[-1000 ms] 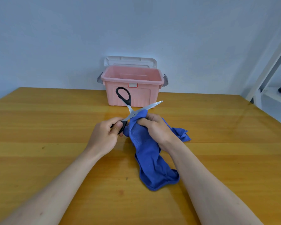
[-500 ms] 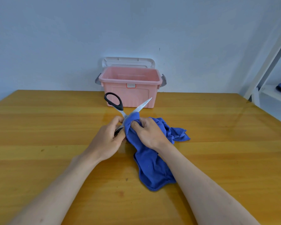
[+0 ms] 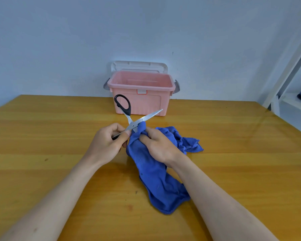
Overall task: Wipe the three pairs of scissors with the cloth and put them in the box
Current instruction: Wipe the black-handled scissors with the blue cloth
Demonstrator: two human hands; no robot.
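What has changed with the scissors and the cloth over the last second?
The right hand has slid the blue cloth down the blade toward the pivot of the open black-handled scissors, leaving more bare blade. The left hand still grips the lower handle. The pink plastic box and wooden table look unchanged.

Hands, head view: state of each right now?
Left hand: closed, gripping the lower handle of the open scissors.
Right hand: closed, pinching the blue cloth around a scissor blade.
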